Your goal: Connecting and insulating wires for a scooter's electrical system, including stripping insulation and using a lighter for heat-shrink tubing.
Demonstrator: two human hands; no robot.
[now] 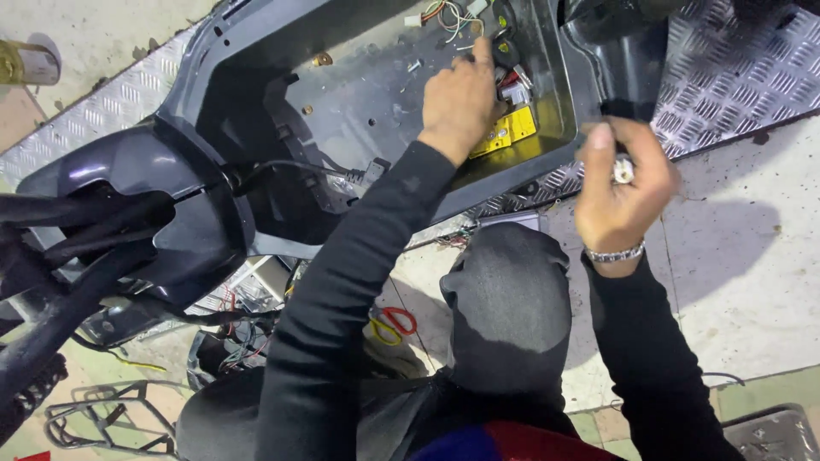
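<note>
A dark grey scooter body (196, 77) lies open in front of me, its inner tray (367, 111) bare. My left hand (461, 98) reaches into the tray's far right corner, index finger stretched toward a bundle of coloured wires (448, 15). Its other fingers curl over red and white connectors (515, 85) beside a yellow part (510, 130), and the fingertips are hidden. My right hand (623, 183), with a metal bracelet at the wrist, is outside the tray's right edge, pinching a small pale metallic piece (623, 169).
Diamond-pattern metal plate (735, 77) lies under the scooter. My knee in black cloth (508, 299) is just below the hands. Scissors with red and yellow handles (393, 324) and loose wires lie on the floor. A metal rack (102, 418) sits bottom left, a can (30, 61) top left.
</note>
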